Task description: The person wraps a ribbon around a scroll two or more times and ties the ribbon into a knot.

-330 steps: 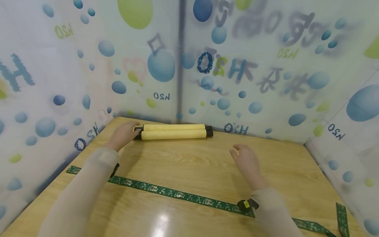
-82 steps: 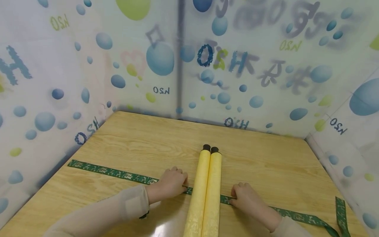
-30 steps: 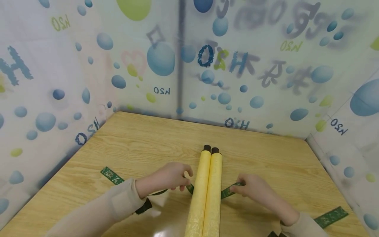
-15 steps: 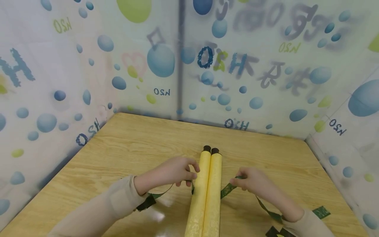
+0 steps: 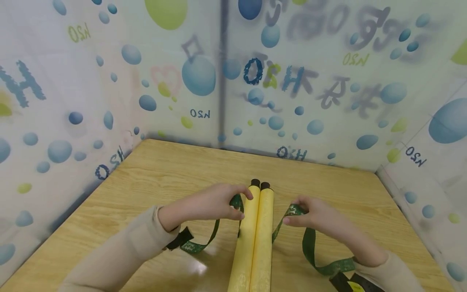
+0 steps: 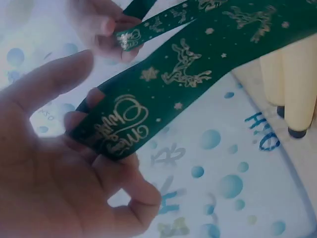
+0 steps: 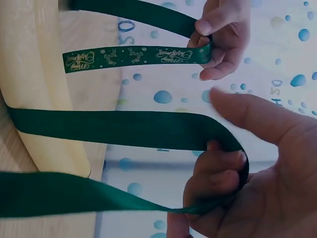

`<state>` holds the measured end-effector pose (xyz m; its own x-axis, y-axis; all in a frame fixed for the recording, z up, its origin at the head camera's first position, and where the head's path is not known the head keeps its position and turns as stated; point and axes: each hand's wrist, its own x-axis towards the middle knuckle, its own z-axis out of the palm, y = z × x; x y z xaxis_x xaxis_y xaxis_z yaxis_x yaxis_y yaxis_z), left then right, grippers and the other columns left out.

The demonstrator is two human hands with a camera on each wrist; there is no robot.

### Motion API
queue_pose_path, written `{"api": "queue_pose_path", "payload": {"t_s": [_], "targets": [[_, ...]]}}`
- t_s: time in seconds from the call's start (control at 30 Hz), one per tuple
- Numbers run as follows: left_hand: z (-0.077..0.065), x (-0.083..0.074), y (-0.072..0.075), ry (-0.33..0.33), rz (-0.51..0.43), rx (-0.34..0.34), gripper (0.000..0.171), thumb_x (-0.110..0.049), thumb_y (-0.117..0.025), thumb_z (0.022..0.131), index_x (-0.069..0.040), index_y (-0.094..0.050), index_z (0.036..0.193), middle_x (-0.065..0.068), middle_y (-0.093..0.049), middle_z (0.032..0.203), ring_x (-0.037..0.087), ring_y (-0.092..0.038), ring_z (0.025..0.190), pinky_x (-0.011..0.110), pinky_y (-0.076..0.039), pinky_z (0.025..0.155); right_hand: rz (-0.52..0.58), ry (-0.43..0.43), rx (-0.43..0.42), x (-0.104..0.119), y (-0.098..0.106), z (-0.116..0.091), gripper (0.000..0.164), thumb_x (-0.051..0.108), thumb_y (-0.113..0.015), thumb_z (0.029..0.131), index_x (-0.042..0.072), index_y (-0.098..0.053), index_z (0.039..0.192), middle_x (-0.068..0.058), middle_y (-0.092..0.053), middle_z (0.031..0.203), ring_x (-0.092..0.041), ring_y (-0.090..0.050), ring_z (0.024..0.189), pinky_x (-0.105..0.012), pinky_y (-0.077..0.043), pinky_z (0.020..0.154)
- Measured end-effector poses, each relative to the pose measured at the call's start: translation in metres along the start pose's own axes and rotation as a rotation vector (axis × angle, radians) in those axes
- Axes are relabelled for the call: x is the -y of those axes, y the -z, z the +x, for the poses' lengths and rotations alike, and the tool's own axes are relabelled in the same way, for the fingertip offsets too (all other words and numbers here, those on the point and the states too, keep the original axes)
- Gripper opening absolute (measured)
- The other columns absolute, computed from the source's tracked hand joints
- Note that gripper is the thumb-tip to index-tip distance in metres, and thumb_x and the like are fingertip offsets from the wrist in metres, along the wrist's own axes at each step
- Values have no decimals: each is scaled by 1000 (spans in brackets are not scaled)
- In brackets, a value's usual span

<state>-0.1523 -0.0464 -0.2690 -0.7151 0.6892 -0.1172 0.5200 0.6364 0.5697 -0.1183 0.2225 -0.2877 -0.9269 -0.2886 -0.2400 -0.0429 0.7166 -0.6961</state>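
Two yellow rolls [image 5: 253, 239] with black end caps lie side by side on the table, pointing away from me. A green ribbon [image 5: 309, 245] with gold reindeer and lettering passes beneath them and comes up on both sides. My left hand [image 5: 209, 207] holds the ribbon just left of the rolls; in the left wrist view the ribbon [image 6: 183, 69] runs over the curled fingers, with the thumb raised off it. On the right side, my right hand [image 5: 322, 217] holds the other length. The right wrist view shows that ribbon [image 7: 109, 130] looped around its bent fingers, thumb apart.
The wooden table [image 5: 175, 170] reaches back to a wall covering [image 5: 160, 52] printed with blue and green drops. Loose ribbon tails hang near both wrists. A black strap [image 5: 180, 238] is on the left wrist, and a black band with a yellow patch [image 5: 354, 284] on the right.
The rolls came from the table's back to lie across the ribbon. Since then both hands have lifted the ribbon's two sides, pulling its ends in from the table's sides; the rolls stay put.
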Motion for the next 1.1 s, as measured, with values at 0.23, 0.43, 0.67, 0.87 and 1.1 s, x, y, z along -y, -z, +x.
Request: {"api": "queue_pose_path", "payload": {"t_s": [0.23,0.43,0.67,0.87,1.1], "targets": [[-5,-2,14,-70,198,-139,40,5,-53,86,-6,-54,124,8,-61,118,10,-39,54,32,-40,62,15,88,-76,-3,9,-4,29,8,-58,86,-5,-52,111,-9,-58,94,-20,-52,81,-35,-44,69],[-4,1,17,-56,264,-294,27,4,-56,84,-7,-64,107,4,-67,97,13,-51,64,37,-46,70,-122,113,-224,0,16,-9,25,11,-56,90,1,-60,112,-11,-60,101,-19,-49,75,-34,-40,60],[-7,6,16,-63,512,-556,12,-4,-68,82,-14,-70,88,2,-58,82,19,-51,73,32,-45,65,-274,164,-411,3,20,-13,27,7,-56,89,8,-65,115,-18,-53,115,-32,-50,97,-41,-40,69],[-11,3,20,112,536,-561,16,-12,-64,88,-17,-73,100,1,-70,89,11,-55,55,22,-37,42,-328,113,-511,3,24,-16,30,9,-60,87,4,-64,116,-18,-52,101,-28,-45,83,-38,-36,62],[-11,2,23,218,445,-516,30,-8,-48,94,-16,-67,115,-8,-53,47,5,-44,35,20,-26,34,-314,17,-592,4,25,-20,21,11,-57,88,3,-53,106,-7,-51,79,-19,-41,57,-30,-32,49]]}}
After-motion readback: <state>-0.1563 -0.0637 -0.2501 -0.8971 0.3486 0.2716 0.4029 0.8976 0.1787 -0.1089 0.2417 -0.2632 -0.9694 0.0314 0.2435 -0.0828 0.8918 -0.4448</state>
